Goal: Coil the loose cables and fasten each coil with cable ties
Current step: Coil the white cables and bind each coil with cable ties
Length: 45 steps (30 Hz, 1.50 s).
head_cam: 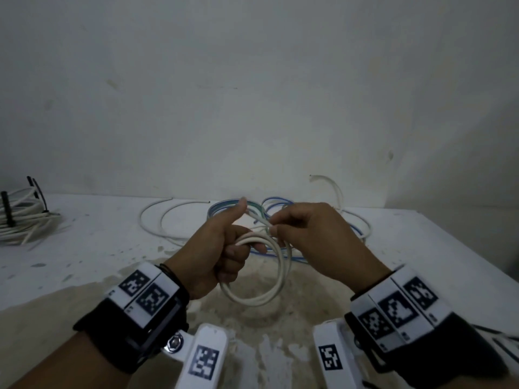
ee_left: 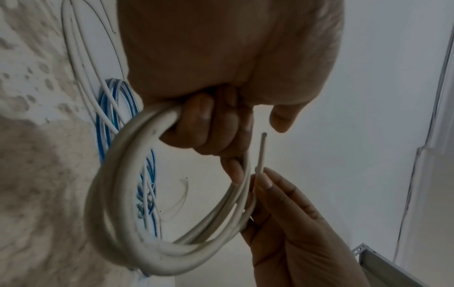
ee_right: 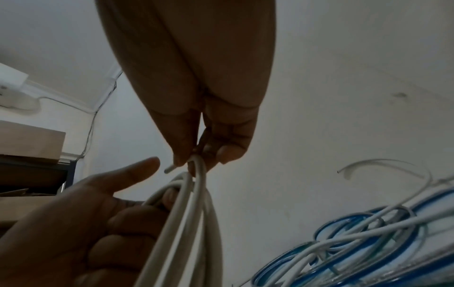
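One white surface (head_cam: pixel 421 248), stained and mottled toward its near edge, set against a pale wall (head_cam: pixel 252 80).
One tangle of loose cables (head_cam: pixel 356 228), blue and white, lying on the surface at the back, behind both hands.
One bundle of white cable (head_cam: pixel 25 220) on the far left of the surface, bound with black cable ties (head_cam: pixel 5 206).
One white cable coil (head_cam: pixel 269 279), several loops, held in the air above the surface in front of the tangle.
One left hand (head_cam: pixel 216 248): fingers curled round the top of the coil, thumb raised.
One right hand (head_cam: pixel 311 234): fingertips (ee_right: pixel 181 155) pinching the coil's free end (ee_left: pixel 261 153), which sticks out just beside the left thumb.
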Motion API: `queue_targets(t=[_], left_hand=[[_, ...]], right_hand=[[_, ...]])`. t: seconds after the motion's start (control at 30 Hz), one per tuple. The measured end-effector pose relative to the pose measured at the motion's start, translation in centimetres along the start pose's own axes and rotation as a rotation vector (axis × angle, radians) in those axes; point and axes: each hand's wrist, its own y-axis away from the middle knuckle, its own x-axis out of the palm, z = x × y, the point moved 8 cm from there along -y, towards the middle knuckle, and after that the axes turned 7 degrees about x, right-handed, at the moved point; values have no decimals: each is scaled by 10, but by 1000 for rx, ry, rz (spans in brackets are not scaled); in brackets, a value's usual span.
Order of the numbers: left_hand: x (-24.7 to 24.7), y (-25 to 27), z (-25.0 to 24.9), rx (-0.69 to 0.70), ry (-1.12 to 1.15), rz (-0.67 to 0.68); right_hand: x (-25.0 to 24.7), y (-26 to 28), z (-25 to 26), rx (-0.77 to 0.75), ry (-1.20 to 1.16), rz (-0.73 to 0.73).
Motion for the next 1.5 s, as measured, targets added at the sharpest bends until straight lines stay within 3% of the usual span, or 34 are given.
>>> queue_targets(t=[0.23,0.37,0.47,0.53,0.73,0.93,1.03,1.13,1.2,1.27,1.33,1.4,1.5], left_hand=[[4,-4,2,35,-29,-20],[3,-9,3,52,81,-41],[5,-11,-1,68,207,-20],[11,-10,-1,64,295,29],[32,-8,4,39,537,174],[40,-13,9,61,607,192],[47,-13,15,65,567,219],[38,-23,19,129,62,86],[34,-28,6,289,-292,-40],[48,-28,-9,462,-414,-79],[73,-28,-11,543,-416,-5],[96,-29,-6,538,-291,49],[118,-32,2,463,-105,-6]], right_hand=[[4,4,0,-63,133,-14],[6,5,-16,14,147,-1],[19,12,-35,192,-263,137],[22,18,-42,298,-576,152],[14,22,-50,374,-922,81],[7,32,-57,454,-870,95],[-5,36,-57,383,-846,30],[-24,44,-52,259,-356,-18],[-32,49,-44,145,12,-25],[-32,53,-39,74,205,-20],[-36,59,-34,39,243,-59],[-45,66,-34,18,184,-127],[-68,77,-49,117,45,-260]])
